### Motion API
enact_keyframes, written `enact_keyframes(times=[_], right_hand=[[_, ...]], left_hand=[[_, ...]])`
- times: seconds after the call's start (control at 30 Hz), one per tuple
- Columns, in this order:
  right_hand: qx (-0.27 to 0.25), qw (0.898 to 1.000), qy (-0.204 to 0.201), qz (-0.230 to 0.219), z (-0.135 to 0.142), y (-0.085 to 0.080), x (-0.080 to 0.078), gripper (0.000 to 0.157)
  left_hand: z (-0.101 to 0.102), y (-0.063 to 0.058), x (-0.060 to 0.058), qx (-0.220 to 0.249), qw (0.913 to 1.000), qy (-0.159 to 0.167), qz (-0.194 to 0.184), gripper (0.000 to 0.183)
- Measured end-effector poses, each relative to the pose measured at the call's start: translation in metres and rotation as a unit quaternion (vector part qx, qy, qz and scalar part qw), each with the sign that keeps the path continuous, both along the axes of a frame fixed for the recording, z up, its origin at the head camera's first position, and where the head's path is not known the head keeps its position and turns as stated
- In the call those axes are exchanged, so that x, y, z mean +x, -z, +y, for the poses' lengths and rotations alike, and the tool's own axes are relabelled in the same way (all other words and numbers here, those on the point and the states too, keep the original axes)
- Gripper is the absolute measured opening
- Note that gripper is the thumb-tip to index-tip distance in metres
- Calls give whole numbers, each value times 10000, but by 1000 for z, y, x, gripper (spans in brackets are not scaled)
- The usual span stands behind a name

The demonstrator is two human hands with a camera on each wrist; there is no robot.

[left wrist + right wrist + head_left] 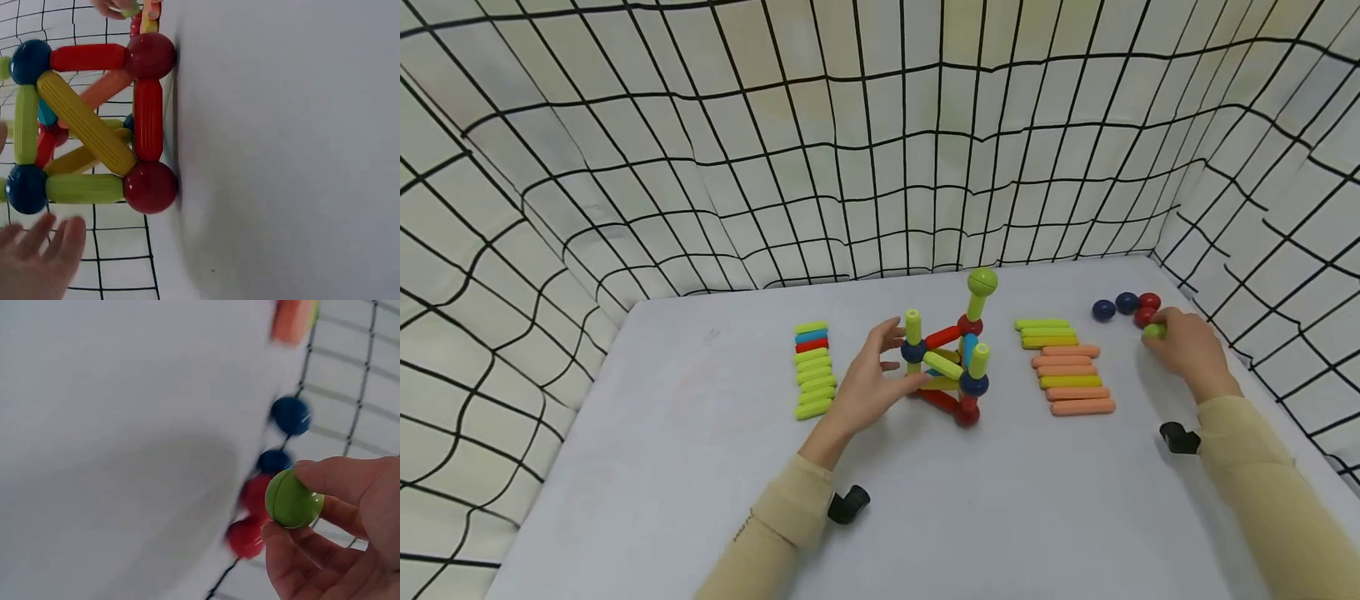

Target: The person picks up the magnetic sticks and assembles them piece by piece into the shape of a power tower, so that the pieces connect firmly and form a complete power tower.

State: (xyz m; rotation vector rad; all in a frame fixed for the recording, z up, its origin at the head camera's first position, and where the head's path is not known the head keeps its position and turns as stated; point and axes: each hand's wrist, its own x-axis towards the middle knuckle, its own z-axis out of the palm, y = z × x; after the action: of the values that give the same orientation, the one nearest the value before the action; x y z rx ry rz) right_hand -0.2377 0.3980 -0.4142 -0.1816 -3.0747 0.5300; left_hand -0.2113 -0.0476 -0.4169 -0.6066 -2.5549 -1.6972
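My right hand [1197, 354] is at the far right of the table, pinching a light green ball [290, 503] between thumb and fingers. Just beyond it lie two red balls [246, 537] and two dark blue balls [291, 415]. Mid-table stands a frame built of coloured rods and balls [943, 365], with a green ball [982, 282] topping its tall back post. Around the left side of this frame my left hand [867, 385] curves loosely, fingers spread. In the left wrist view, a gap shows between its fingertips [74, 232] and the frame's blue ball [26, 189].
Left of the frame runs a column of short rods [815, 372], mostly light green, plus one blue and one red. To its right lie yellow-green rods [1047, 332] and longer orange rods [1078, 393]. A black-grid net [880, 179] encloses the white table [700, 467].
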Motion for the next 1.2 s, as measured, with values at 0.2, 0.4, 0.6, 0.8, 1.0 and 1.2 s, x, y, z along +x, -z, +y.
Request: enact_keyframes(times=[0.2,0.4,0.6,0.8,1.0,1.2], right_hand=[[-876,9926,-530,657,-66,-41,17,49],[-2150,9607,-1627,662,-135,-88,45,47],[-2476,9381,-2285,801,-170,-96,48,40],[-2340,9430,-2154,978,-178,-88,28,41],[-2456,9484,-1806,872,-176,-86,15,44],[-2764,9418,-1829,563,-166,-82,9,49]], left_hand=[[3,0,-12,-237,9987,303,-338,57],[14,4,-10,-218,9995,-208,-99,47],[32,6,-5,-62,9958,-900,184,48],[53,6,-2,-92,9923,-1199,303,47],[62,7,2,-272,9899,-1314,456,45],[67,9,14,-109,9933,-988,586,42]])
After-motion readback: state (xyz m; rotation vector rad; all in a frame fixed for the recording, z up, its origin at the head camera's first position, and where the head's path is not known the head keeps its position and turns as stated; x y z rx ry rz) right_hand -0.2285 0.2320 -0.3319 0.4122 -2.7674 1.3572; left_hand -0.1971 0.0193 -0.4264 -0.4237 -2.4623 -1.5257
